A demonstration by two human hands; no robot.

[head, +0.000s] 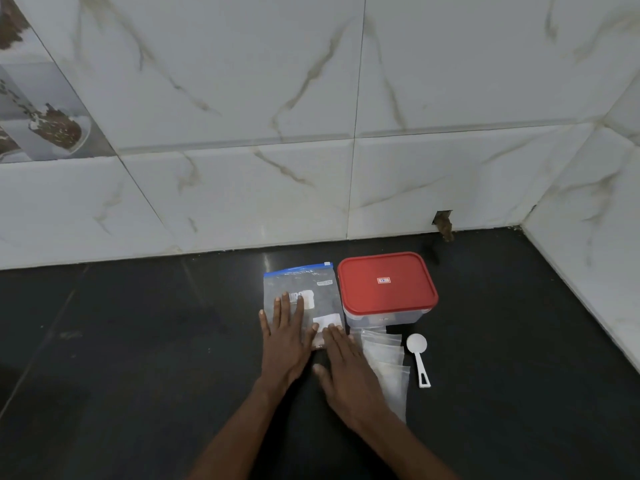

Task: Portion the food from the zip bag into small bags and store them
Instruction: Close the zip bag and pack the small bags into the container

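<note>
A clear zip bag (320,289) with a blue zipper strip lies flat on the dark counter (138,341). My left hand (284,337) rests flat on the bag's left half, fingers spread. My right hand (348,372) lies flat over the bag's lower right corner, fingers apart. Neither hand grips anything. A row of small clear bags (388,358) overlaps to the right of my right hand. A white plastic scoop (419,358) lies beside them. A clear container with a red lid (386,285) stands right of the zip bag.
A white marble-tiled wall (311,116) runs behind the counter and turns a corner at the right (588,237). A small hole in the wall (443,223) sits at the counter's back edge. A picture tile (41,116) is at the far left.
</note>
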